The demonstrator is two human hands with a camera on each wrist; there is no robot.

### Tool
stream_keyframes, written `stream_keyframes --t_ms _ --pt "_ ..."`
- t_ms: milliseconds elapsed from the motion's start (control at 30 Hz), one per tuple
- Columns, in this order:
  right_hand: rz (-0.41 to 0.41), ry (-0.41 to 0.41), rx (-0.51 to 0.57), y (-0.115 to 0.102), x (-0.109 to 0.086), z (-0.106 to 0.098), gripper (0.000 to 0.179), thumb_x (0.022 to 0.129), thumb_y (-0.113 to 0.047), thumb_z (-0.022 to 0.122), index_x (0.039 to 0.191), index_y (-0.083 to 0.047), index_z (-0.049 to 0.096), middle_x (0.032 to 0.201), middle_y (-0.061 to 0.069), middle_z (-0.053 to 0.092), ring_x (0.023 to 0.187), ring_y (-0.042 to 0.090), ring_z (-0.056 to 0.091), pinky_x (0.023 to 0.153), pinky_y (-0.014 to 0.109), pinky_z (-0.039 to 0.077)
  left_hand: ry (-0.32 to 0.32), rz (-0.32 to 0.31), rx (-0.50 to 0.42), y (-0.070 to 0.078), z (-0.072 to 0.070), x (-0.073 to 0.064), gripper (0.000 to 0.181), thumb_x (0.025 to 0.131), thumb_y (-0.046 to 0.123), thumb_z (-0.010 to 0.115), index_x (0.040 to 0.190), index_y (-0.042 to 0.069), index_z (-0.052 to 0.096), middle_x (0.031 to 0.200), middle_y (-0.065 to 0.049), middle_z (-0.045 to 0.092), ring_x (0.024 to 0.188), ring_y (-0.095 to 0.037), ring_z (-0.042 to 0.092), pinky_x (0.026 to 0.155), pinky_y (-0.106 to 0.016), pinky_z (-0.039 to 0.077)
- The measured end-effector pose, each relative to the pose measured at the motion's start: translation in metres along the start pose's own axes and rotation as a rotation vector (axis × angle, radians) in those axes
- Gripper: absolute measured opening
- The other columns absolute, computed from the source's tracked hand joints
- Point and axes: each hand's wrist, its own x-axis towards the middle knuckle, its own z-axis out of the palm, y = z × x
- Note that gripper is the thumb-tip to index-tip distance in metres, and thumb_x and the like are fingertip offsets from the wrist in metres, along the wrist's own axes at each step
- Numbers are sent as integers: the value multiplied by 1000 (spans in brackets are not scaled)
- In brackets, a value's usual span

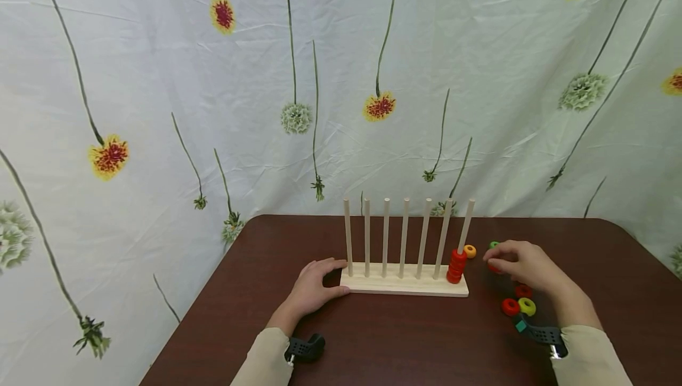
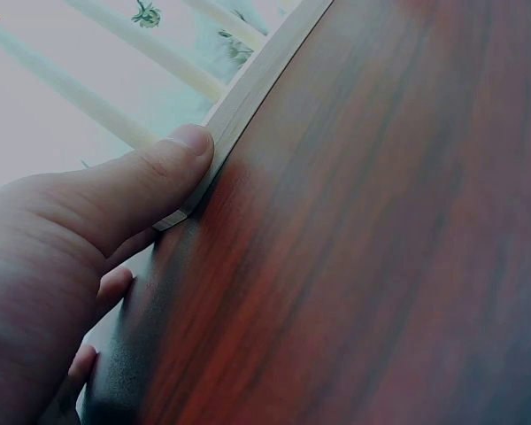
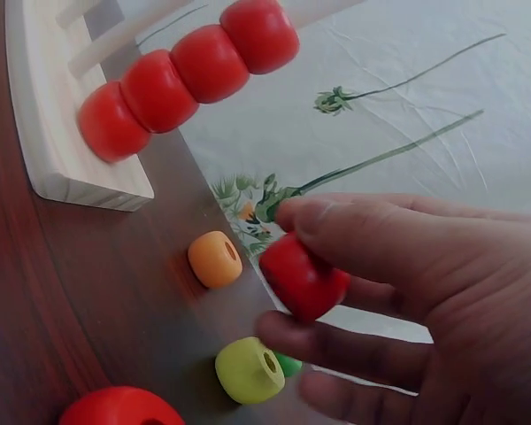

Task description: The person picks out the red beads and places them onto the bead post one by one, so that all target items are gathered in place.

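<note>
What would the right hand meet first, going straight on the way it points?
Likely the orange bead, or, if the right hand passes above it, the red stack on the rightmost peg; height is unclear.

A glossy, rounded red bead is pinched in the right hand. To the left of that grip, well within view, stands a pale wooden rack with seven upright pegs, its far end held by the left hand. Four matching red beads are stacked on the peg nearest the right-hand grip.
</note>
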Motion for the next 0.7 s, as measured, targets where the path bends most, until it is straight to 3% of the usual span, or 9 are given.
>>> stream_keyframes --t_ms 233,433,700 --pt "-26 98 -72 -4 1 1 13 90 -14 74 102 -8 76 105 15 70 85 23 60 73 42 59 0 4 -2 1 0 0 57 84 40 80 135 19 64 140 -7 62 139 -32 49 120 -59 27" --pt "-29 106 -76 -5 2 3 15 89 -13 74 102 -8 77 103 13 72 84 21 60 72 34 57 4 -1 -2 1 -1 1 57 84 40 80 135 20 64 141 -8 61 138 -32 50 119 -59 27" --pt "-39 103 -59 -9 3 4 27 92 -13 71 118 -6 72 119 21 69 99 34 65 82 51 59 5 -9 2 0 1 0 58 83 41 80 135 20 64 141 -8 61 138 -32 50 119 -59 27"
